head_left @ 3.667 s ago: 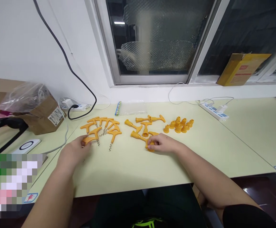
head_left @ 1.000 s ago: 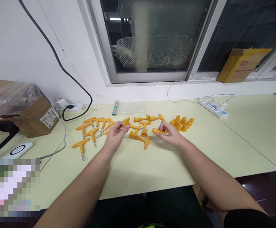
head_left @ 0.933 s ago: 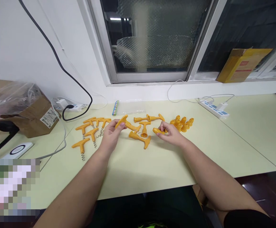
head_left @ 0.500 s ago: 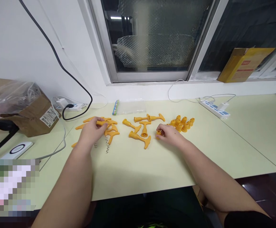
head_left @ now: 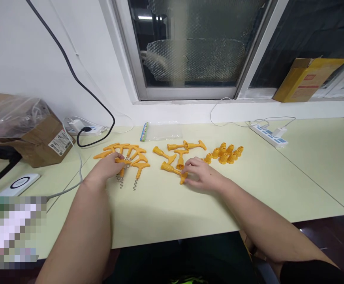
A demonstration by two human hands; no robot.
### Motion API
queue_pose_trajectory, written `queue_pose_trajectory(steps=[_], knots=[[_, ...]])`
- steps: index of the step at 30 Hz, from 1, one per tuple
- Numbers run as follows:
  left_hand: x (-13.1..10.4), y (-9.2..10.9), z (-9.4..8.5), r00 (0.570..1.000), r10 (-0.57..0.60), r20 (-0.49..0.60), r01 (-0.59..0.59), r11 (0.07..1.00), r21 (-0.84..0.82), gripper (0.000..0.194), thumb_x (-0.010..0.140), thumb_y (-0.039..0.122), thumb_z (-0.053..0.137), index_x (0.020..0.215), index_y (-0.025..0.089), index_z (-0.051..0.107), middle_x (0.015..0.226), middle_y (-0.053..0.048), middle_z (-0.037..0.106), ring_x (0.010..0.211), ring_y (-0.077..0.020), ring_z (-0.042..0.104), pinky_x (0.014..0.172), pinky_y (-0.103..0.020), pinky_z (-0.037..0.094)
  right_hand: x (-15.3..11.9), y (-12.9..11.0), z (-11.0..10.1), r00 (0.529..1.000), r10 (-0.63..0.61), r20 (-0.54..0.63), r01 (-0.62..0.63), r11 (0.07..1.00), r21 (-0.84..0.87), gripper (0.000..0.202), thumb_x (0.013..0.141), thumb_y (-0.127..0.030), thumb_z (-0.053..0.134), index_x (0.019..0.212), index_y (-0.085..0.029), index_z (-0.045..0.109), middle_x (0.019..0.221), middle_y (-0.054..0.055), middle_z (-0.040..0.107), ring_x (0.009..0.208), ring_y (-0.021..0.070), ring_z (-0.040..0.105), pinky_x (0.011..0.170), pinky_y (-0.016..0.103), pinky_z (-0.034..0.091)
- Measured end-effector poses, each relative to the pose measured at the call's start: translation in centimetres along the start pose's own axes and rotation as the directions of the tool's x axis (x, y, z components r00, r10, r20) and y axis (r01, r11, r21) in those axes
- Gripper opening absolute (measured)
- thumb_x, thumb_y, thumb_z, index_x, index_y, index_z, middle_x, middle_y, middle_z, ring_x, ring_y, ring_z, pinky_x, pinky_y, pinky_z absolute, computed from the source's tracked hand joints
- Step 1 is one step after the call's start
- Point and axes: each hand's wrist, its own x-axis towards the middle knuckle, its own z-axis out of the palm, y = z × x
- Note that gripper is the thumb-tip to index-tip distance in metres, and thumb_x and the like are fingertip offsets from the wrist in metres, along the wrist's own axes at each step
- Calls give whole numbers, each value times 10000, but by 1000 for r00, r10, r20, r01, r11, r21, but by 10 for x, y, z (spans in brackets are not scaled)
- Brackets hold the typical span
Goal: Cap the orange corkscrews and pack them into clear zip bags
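Note:
My left hand [head_left: 108, 165] is closed on the T-handle of a yellow corkscrew [head_left: 122, 172], its metal spiral pointing down toward the table. Around it, several more yellow corkscrews [head_left: 140, 165] lie in a loose fan with bare spirals. Fingers and thumb of my right hand [head_left: 203, 175] close round the handle of a sleeved corkscrew [head_left: 172, 169] that lies on the table. Beyond that one are several other sleeved corkscrews [head_left: 180, 157]. A group of yellow plastic sleeves [head_left: 223, 157] stands upright to the right, past my right hand.
Behind the corkscrews lies a clear plastic bag [head_left: 162, 131]. Power strips [head_left: 268, 136] with cables sit near the wall. At the left are an open cardboard box [head_left: 41, 138], a white charging pad [head_left: 19, 185] and a black cable [head_left: 68, 59]. A yellow carton [head_left: 308, 81] leans against the window.
My right hand has moved left from a single sleeve to the sleeved corkscrew's handle. My left hand has drawn slightly left and down, and the spiral below its corkscrew handle now shows.

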Motion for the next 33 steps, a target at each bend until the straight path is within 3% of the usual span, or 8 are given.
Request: queue_pose_trajectory(steps=[5, 12, 15, 18, 22, 28, 31, 33], knots=[[4, -2, 2, 1000, -16, -12, 17, 1000, 16, 432, 686, 324, 666, 1106, 222, 668, 881, -69, 742, 898, -333, 701, 751, -383, 495, 4, -5, 16, 998, 2, 70, -5, 999, 36, 73, 878, -249, 748, 920, -226, 694, 1073, 93, 696, 1066, 267, 611, 889, 410, 528], [12, -8, 8, 998, 28, -48, -25, 998, 49, 527, 663, 352, 708, 1163, 194, 659, 1037, -135, 745, 957, -368, 704, 768, -401, 524, 5, -6, 12, 997, 60, 57, -56, 996, -73, 303, 868, -231, 718, 672, -229, 487, 731, 26, 583, 815, 215, 550, 709, 338, 432], [12, -8, 9, 999, 23, -48, -21, 998, 58, 578, 683, 337, 716, 1232, 179, 634, 1180, -174, 710, 1038, -373, 691, 841, -418, 528, 6, -8, 13, 999, 42, 25, -37, 987, -157, 281, 853, -242, 711, 687, -232, 486, 687, 13, 548, 753, 209, 507, 715, 348, 411], [8, -5, 6, 997, 11, -74, -9, 1000, 30, 566, 723, 338, 717, 1258, 181, 620, 1207, -180, 681, 1037, -356, 686, 894, -435, 522, 8, -10, 18, 1000, 17, -8, -18, 987, -158, 115, 869, -252, 697, 846, -221, 589, 865, 56, 641, 844, 229, 555, 783, 367, 447], [1, 3, 2, 979, 6, -201, -16, 999, -44, 520, 759, 349, 711, 1243, 183, 619, 1159, -168, 650, 975, -329, 663, 883, -437, 522, 10, -13, 27, 1000, 14, 1, -14, 992, -127, 111, 886, -242, 689, 968, -214, 620, 1004, 91, 678, 958, 252, 593, 833, 377, 474], [-8, 22, 15, 911, 229, -344, -274, 958, -86, 377, 826, 347, 644, 1175, 205, 661, 1013, -61, 623, 807, -221, 602, 789, -360, 482, 12, -11, 34, 992, 114, 51, -107, 986, -131, 281, 852, -247, 740, 709, -221, 500, 756, 33, 604, 825, 210, 568, 694, 311, 411], [-18, 39, 29, 842, 455, -291, -505, 854, -126, 298, 876, 346, 609, 1131, 208, 678, 908, -20, 583, 737, -182, 565, 712, -321, 451, 12, -12, 34, 975, 205, 88, -194, 974, -119, 142, 845, -208, 726, 829, -214, 585, 827, 27, 638, 780, 180, 571, 633, 281, 357], [-26, 51, 38, 776, 574, -260, -618, 774, -136, 251, 900, 317, 588, 1098, 201, 689, 841, -7, 552, 741, -180, 556, 703, -313, 440, 12, -12, 31, 963, 254, 85, -249, 966, -68, 210, 841, -189, 719, 1031, -226, 640, 894, 19, 662, 764, 166, 584, 629, 271, 361]])
